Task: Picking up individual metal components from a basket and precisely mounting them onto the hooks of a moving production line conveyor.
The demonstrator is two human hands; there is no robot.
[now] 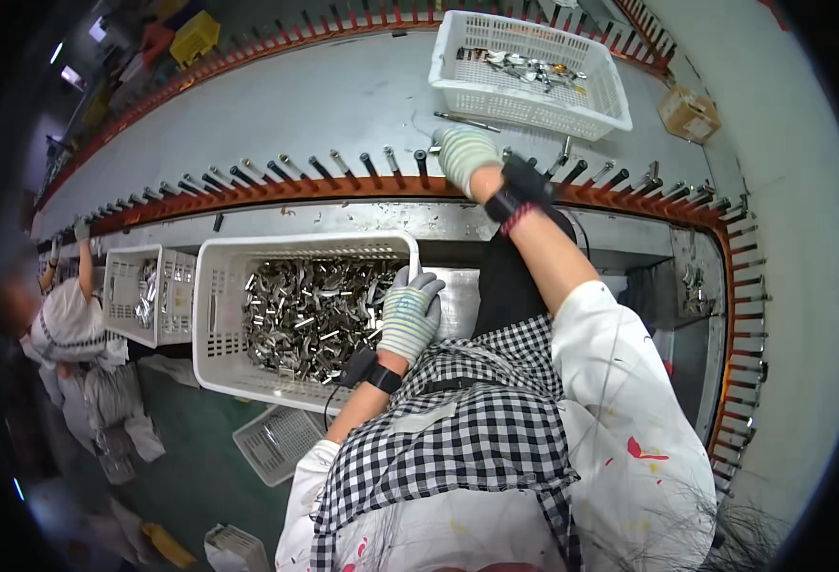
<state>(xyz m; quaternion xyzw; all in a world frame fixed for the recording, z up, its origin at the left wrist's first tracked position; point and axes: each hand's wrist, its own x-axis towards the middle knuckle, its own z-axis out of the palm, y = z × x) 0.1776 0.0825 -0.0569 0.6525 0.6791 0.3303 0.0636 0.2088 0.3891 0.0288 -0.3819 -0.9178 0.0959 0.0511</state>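
A: Head view, only one we've got. Left hand (410, 313) in a striped knit glove sits at the right rim of the big white crate (212, 315), centre-left of frame. Fingers curled over the edge, resting on the heap of small shiny metal parts (310, 315). Can't tell if the grip has actually closed on a piece; nothing shows between the fingers

B: Right hand?

A: Right hand (465, 157) is stretched up to upper centre, glove over the row of dark pegs (343, 172) along the orange rail (276, 195). Fingers bent down around a peg. Whether that grip holds a part I can't tell either, the glove hides it

B: Which way do the parts lie from the hands?

A: Heap is directly under and to the left of the left hand, touching. From the right hand it's down and to the left, well apart, with the steel bench (457, 224) strip between. So left is clearly the nearer one. Parts lie jumbled, no common long axis. Pegs stick out toward the person, fanning along the curve

B: Anything else around?

A: A second white basket (534, 71) with a few metal pieces, upper right, just beyond the right hand. Small cardboard box (689, 114) further right. Another person (67, 319) at the left edge reaching to the same rail
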